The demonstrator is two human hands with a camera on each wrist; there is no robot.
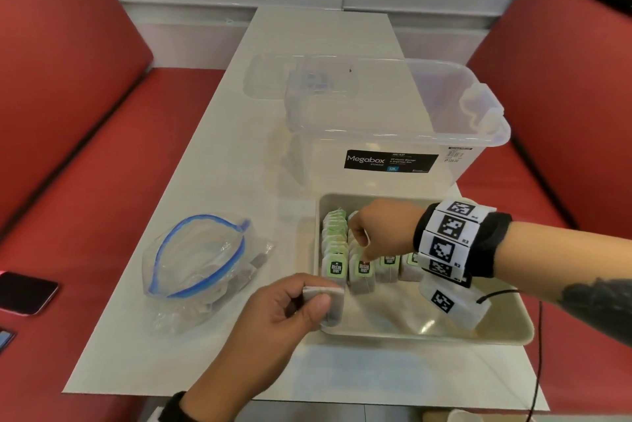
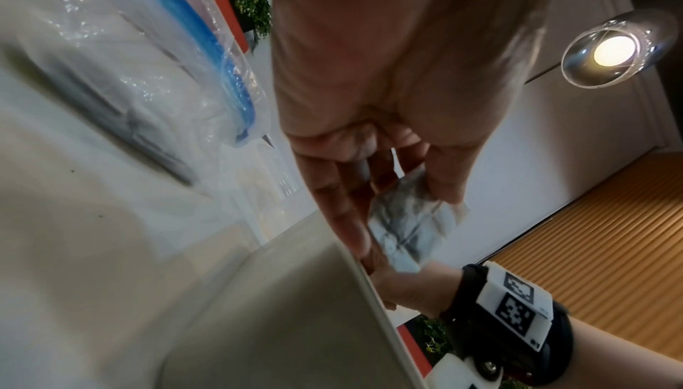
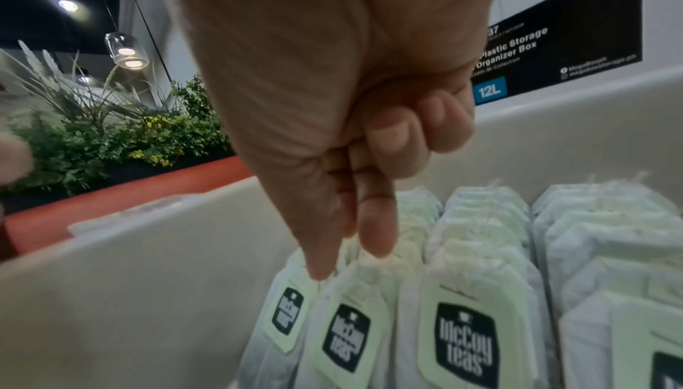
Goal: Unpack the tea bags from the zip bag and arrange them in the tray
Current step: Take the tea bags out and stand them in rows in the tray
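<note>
A beige tray (image 1: 420, 332) holds several rows of green-tagged tea bags (image 1: 337, 250) standing on edge at its far left. My right hand (image 1: 359, 237) reaches down among them. In the right wrist view its thumb and forefinger (image 3: 347, 255) pinch the top of a tea bag (image 3: 343, 334) in the second row, other fingers curled. My left hand (image 1: 314, 302) hovers at the tray's near left corner and grips a small stack of tea bags (image 1: 333, 298), also seen as grey tea bags (image 2: 410, 229). The open zip bag (image 1: 201, 261) with a blue zipper lies left of the tray with a few tea bags inside.
A clear Megabox storage box (image 1: 393, 134) stands directly behind the tray, its lid (image 1: 273, 76) farther back. Two phones (image 1: 24, 291) lie on the red bench at left. A black cable (image 1: 540, 336) hangs past the tray's right end.
</note>
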